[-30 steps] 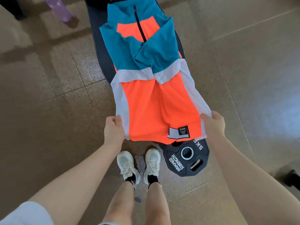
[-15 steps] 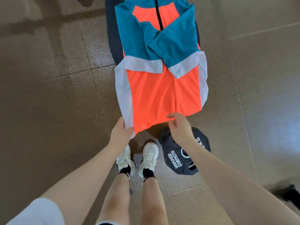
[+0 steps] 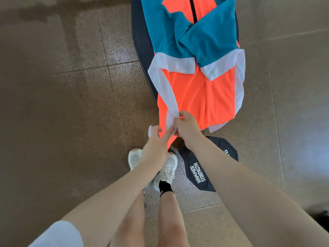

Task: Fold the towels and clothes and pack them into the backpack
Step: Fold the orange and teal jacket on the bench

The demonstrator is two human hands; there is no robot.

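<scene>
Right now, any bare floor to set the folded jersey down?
Bare floor left of the bench and right of the jersey. Crowded near the shoes and weight plate, below both hands.

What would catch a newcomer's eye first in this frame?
The bright orange, teal and white jersey dominates, lying on a dark bench at top centre. Just below it, the left hand and right hand pinch its near white hem together. A black Hammer Strength weight plate lies on the floor beside the white shoes.
</scene>
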